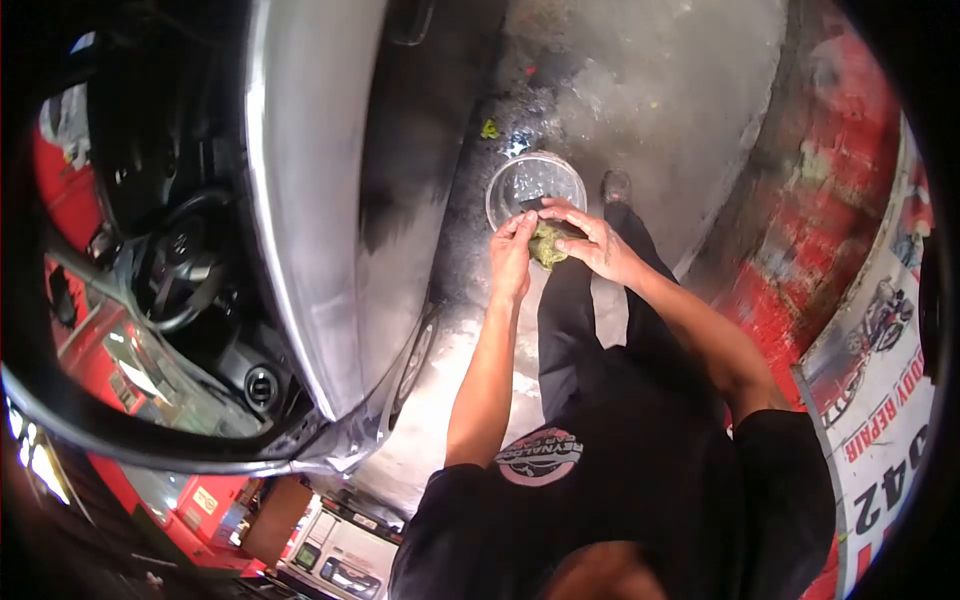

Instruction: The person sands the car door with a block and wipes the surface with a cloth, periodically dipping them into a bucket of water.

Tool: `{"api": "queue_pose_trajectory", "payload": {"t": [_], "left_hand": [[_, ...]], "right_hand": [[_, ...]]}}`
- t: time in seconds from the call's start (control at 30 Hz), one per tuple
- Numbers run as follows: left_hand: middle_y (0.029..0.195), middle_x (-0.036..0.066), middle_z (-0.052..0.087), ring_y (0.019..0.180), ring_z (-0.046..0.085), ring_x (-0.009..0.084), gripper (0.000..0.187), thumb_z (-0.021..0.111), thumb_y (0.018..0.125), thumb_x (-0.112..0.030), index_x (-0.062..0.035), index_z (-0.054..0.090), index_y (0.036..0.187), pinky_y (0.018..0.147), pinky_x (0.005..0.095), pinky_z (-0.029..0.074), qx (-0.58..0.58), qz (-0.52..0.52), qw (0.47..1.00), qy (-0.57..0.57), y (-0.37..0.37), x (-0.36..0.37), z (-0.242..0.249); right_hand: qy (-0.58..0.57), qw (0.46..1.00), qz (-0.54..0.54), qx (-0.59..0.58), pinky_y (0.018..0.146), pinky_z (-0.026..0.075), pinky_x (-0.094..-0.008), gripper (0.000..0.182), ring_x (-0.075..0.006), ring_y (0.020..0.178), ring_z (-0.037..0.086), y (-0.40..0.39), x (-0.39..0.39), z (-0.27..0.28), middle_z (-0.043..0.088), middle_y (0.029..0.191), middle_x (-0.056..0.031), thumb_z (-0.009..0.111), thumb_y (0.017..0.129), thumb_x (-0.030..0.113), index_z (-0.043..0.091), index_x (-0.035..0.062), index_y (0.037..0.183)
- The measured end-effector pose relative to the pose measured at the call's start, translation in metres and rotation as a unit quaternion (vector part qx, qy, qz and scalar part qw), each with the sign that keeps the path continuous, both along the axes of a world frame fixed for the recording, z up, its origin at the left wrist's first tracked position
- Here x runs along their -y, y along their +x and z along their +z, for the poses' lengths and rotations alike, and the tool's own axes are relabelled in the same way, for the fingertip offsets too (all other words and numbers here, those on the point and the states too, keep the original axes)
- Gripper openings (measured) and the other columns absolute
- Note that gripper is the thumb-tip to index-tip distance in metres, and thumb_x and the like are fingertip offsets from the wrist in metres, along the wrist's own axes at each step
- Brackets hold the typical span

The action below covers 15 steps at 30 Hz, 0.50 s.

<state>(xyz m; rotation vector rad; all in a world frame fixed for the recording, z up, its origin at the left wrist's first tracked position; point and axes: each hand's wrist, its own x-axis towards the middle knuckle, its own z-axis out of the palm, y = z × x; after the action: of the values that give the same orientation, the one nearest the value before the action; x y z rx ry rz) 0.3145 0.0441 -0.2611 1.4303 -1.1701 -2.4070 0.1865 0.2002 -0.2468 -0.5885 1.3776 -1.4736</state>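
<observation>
Both hands meet low in front of my legs, over the near rim of a clear round bucket (497,190) on the floor. A crumpled yellow-green cloth (547,246) sits under my right hand (598,243), whose curled fingers and thumb are closed round it. My left hand (513,255) is beside the cloth, its fingers pinched together near the right fingertips. Just beyond the fingertips shows a small dark piece (536,203), overlapping the bucket's opening. What the left pinch holds I cannot tell.
To the left stands a car with its silver door (310,200) and a steering wheel (180,255) visible inside. The concrete floor (690,90) is wet in patches. A yellow-green scrap (489,129) lies beyond the bucket. At right are a red brick wall (790,240) and a printed sign (880,400).
</observation>
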Motion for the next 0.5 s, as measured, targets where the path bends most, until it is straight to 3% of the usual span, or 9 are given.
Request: {"api": "queue_pose_trajectory", "payload": {"t": [0.17, 0.23, 0.27, 0.33, 0.37, 0.43, 0.47, 0.5], "left_hand": [[0.092, -0.005, 0.069, 0.085, 0.061, 0.0056, 0.007, 0.072, 0.103, -0.01, -0.0034, 0.076, 0.104, 0.08, 0.024, 0.049, -0.037, -0.005, 0.997, -0.061, -0.024, 0.0, 0.085], [0.09, -0.006, 0.068, 0.083, 0.06, 0.006, 0.007, 0.073, 0.102, -0.01, -0.0032, 0.076, 0.102, 0.079, 0.0239, 0.048, -0.047, -0.012, 0.994, -0.093, -0.03, 0.001, 0.108], [0.09, -0.005, 0.068, 0.083, 0.06, 0.0061, 0.008, 0.073, 0.102, -0.011, -0.0035, 0.076, 0.102, 0.079, 0.0243, 0.048, -0.064, -0.031, 0.991, -0.114, -0.033, 0.003, 0.115], [0.091, -0.005, 0.069, 0.084, 0.061, 0.0063, 0.008, 0.074, 0.102, -0.012, -0.0039, 0.075, 0.101, 0.079, 0.0247, 0.048, -0.084, -0.049, 0.985, -0.141, -0.038, 0.0, 0.134], [0.091, -0.004, 0.069, 0.084, 0.061, 0.006, 0.01, 0.074, 0.102, -0.014, -0.0043, 0.076, 0.101, 0.079, 0.0249, 0.049, -0.072, -0.08, 0.981, -0.16, -0.041, -0.001, 0.144], [0.092, -0.004, 0.071, 0.085, 0.061, 0.0053, 0.016, 0.074, 0.103, -0.02, -0.0048, 0.075, 0.099, 0.079, 0.0251, 0.05, -0.049, -0.123, 0.972, -0.193, -0.051, -0.002, 0.16], [0.091, -0.004, 0.071, 0.084, 0.06, 0.0053, 0.017, 0.074, 0.103, -0.021, -0.0045, 0.075, 0.098, 0.077, 0.0249, 0.05, -0.045, -0.128, 0.97, -0.203, -0.056, -0.002, 0.164], [0.091, -0.004, 0.071, 0.082, 0.06, 0.0053, 0.019, 0.075, 0.103, -0.023, -0.0042, 0.075, 0.097, 0.076, 0.0248, 0.05, -0.038, -0.133, 0.967, -0.213, -0.059, -0.001, 0.167]], "right_hand": [[-0.007, 0.998, -0.009, -0.066, 0.128, 0.035, -0.0488, 0.082, -0.0312, 0.16, 0.031, -0.024, -0.006, 0.083, 0.029, 0.173, -0.0111, 0.075, 0.086, -0.004, 0.044, 0.0127, 0.16], [-0.026, 0.97, 0.028, -0.239, 0.112, 0.056, -0.0465, 0.084, -0.0376, 0.16, 0.028, -0.033, -0.008, 0.101, 0.029, 0.172, -0.0134, 0.075, 0.088, -0.004, 0.039, 0.0134, 0.162], [-0.034, 0.968, 0.026, -0.246, 0.112, 0.056, -0.0465, 0.084, -0.0376, 0.16, 0.028, -0.039, -0.009, 0.108, 0.029, 0.172, -0.0134, 0.075, 0.088, -0.004, 0.039, 0.0134, 0.162], [-0.005, 0.921, 0.063, -0.385, 0.122, 0.044, -0.0513, 0.087, -0.0426, 0.158, 0.03, -0.045, -0.012, 0.118, 0.031, 0.169, -0.0192, 0.078, 0.09, 0.009, 0.036, 0.015, 0.165], [-0.013, 0.918, 0.058, -0.392, 0.122, 0.044, -0.0513, 0.087, -0.0426, 0.158, 0.03, -0.048, -0.012, 0.124, 0.031, 0.169, -0.0192, 0.078, 0.09, 0.009, 0.036, 0.015, 0.165], [0.004, 0.914, 0.085, -0.398, 0.128, 0.033, -0.0527, 0.088, -0.0457, 0.157, 0.031, -0.052, -0.009, 0.136, 0.03, 0.169, -0.0249, 0.077, 0.091, 0.017, 0.033, 0.0118, 0.166], [0.004, 0.913, 0.088, -0.398, 0.127, 0.033, -0.0531, 0.087, -0.0483, 0.154, 0.033, -0.053, -0.008, 0.138, 0.029, 0.168, -0.0274, 0.073, 0.095, 0.025, 0.028, 0.0117, 0.168], [0.008, 0.924, 0.064, -0.377, 0.125, 0.035, -0.0522, 0.077, -0.0449, 0.152, 0.039, -0.051, -0.006, 0.136, 0.036, 0.164, -0.0271, 0.069, 0.098, 0.026, 0.036, 0.0077, 0.165]]}}
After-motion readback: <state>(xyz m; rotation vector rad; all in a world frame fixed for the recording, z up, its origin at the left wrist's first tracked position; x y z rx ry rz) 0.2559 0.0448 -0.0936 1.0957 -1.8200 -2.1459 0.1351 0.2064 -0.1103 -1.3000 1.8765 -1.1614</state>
